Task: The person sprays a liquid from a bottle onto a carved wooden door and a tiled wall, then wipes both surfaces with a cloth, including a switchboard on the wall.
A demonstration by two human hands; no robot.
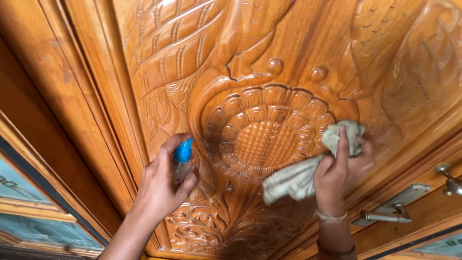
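Note:
A carved wooden door panel (288, 58) fills the view, with a round sunflower carving (264, 139) at its middle and bird-like carvings above. My left hand (161, 185) grips a small spray bottle with a blue nozzle (183, 151), held close to the wood just left of the flower. My right hand (339, 168) presses a crumpled grey-green cloth (298, 178) against the panel at the flower's right edge. The cloth hangs down to the left below my fingers. A thread band sits on my right wrist.
A metal door handle (385, 216) on its plate sits at the lower right, with another metal knob (450, 185) further right. The wooden door frame (57, 120) runs along the left, with glass panes (19, 188) beyond it.

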